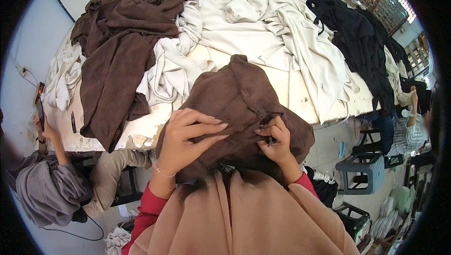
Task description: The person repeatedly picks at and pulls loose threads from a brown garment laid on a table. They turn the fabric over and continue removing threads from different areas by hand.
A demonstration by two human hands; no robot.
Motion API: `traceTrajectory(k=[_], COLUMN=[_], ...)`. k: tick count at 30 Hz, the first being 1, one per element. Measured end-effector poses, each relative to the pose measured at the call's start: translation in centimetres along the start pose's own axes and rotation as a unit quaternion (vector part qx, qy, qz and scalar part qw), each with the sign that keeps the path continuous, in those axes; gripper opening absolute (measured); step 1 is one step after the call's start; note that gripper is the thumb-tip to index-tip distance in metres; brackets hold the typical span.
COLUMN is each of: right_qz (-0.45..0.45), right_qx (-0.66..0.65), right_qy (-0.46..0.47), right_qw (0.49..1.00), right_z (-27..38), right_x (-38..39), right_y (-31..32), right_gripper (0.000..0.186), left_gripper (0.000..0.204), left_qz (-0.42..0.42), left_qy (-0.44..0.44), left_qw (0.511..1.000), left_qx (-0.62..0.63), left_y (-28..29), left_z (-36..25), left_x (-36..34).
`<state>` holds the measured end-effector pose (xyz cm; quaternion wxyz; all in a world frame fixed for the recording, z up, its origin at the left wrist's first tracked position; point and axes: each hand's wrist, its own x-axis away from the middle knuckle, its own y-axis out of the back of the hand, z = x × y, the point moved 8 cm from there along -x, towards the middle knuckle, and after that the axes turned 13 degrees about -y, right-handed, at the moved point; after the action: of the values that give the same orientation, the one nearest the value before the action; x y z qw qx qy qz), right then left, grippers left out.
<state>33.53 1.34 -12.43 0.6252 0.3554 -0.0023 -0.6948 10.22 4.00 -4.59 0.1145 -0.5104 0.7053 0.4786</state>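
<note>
A dark brown cloth garment (244, 88) with seams lies over my lap and against the table's front edge. My left hand (188, 135) is over its left part, fingers stretched out and apart, the fingertips close to the fabric. At a seam on the right side, my right hand (277, 138) is closed in a pinch. Something small and dark shows between its fingers, too little of it to name. The two hands are a short way apart, with brown fabric between them.
On the table (300, 95) lie a brown cloth heap (127, 29), cream cloth (244, 39) and black cloth (347, 39). A dark pen-like tool (73, 122) is at the left. One person (51, 184) sits left, another (408, 133) right, near a grey stool (361, 172).
</note>
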Motion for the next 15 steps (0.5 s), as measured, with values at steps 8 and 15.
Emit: traceTrajectory(k=[8,15], right_qz=[-0.014,-0.161], right_qx=[0.012,-0.055], right_qy=[-0.047,-0.187], right_qw=[0.999,0.968], right_z=[0.7,-2.3], right_x=[-0.6,2.6], right_y=[0.0,11.4], right_gripper=[0.041,0.038], left_gripper=[0.006,0.032], left_qz=[-0.141,-0.245], left_qy=[0.13,0.171], left_qw=[0.978,0.954], left_qx=[0.086,0.007], left_y=[7.4,11.2], left_z=[3.0,4.9], left_x=[5.3,8.8])
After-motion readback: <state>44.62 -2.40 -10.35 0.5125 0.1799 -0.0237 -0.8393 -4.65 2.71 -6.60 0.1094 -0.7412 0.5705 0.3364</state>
